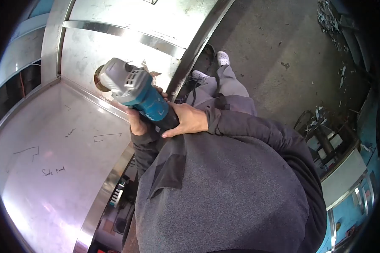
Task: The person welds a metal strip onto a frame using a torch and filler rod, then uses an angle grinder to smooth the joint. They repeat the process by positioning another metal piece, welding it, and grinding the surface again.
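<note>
A teal and grey angle grinder (150, 101) is in both of my hands, held in front of my chest with its grey head pointing up and left. My right hand (189, 119) wraps round the dark rear part of its body, thumb lying across the near side. On the other side, my left hand (136, 122) is closed under the teal body, most of its fingers hidden by the tool. A round brownish disc (100, 79) shows at the grinder's head, overlapping the metal sheet (84, 50) behind it in this view.
To the left lies a shiny metal panel (67, 147) with handwritten marks and drawn lines. Metal strips (122, 33) edge and cross the sheets. Concrete floor (278, 50) stretches to the right, with scraps (329, 21) along its far side and a cluttered stand (325, 139) at right.
</note>
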{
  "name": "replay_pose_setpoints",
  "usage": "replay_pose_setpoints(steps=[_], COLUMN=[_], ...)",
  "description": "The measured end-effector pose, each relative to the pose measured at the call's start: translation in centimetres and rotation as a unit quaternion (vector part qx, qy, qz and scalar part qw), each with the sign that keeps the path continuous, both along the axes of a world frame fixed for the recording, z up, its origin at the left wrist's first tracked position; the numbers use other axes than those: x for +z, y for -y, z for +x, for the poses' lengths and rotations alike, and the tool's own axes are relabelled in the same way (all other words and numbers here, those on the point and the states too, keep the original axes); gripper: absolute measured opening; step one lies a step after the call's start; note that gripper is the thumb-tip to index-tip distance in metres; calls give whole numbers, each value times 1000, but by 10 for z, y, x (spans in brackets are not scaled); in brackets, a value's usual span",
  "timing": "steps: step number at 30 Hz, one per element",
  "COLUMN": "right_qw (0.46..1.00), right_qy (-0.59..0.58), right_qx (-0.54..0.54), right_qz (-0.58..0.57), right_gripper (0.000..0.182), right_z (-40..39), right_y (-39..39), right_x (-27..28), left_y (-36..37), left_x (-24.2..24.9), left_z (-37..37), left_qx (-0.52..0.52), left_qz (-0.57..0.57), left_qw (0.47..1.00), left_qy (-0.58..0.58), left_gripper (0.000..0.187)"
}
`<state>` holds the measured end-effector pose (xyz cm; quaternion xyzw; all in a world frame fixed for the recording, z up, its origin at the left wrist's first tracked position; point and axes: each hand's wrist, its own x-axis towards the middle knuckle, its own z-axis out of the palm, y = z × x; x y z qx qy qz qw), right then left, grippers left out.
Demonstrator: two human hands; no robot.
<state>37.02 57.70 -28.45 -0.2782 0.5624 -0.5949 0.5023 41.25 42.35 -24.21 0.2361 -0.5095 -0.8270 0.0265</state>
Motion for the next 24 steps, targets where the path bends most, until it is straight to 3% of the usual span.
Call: replay_pose_setpoints(steps=[2,5,8,10,11,12,13,14,15,16,18,22,24], right_qw=[997,997,996,991,990,997,999,994,980,983,971,967,951], right_qy=[41,48,16,-66,-80,-37,-17,33,58,53,-14,31,38], right_qx=[-56,-47,-53,100,107,74,-14,-87,-173,-142,-205,-166,-236], right_qz=[-41,-33,-65,-66,-46,11,48,59,73,99,122,190,194], right_gripper=[90,89,82,77,73,72,73,65,68,77,82,82,70], right_z=[2,6,9,-12,-17,-29,-39,-46,-46,-68,-67,-60,-55], right_y=[0,-5,-8,-24,-34,-49,-61,-64,-65,-71,-61,-47,-42], right_x=[-3,5,-1,-19,-39,-46,-50,-69,-83,-68,-61,-58,-63], left_y=[-8,-12,-15,-4,2,7,10,14,14,7,3,-9,-10], left_x=[11,18,24,19,13,6,0,-6,-10,-12,-27,-27,-28], left_z=[-11,-17,-20,-18,-17,-15,-10,-11,-11,-14,-8,-21,-27], left_qx=[-31,-39,-34,-70,-128,-186,-180,-250,-285,-317,-320,-328,-330], left_qz=[-60,58,32,29,-33,-95,-116,-327,-368,-407,-385,-387,-388], left_qw=[998,998,995,990,979,960,952,883,860,834,837,823,818], left_qy=[-5,-3,92,118,153,187,218,225,210,193,219,256,268], left_gripper=[95,96,95,86,78,71,51,44,43,43,48,48,48])
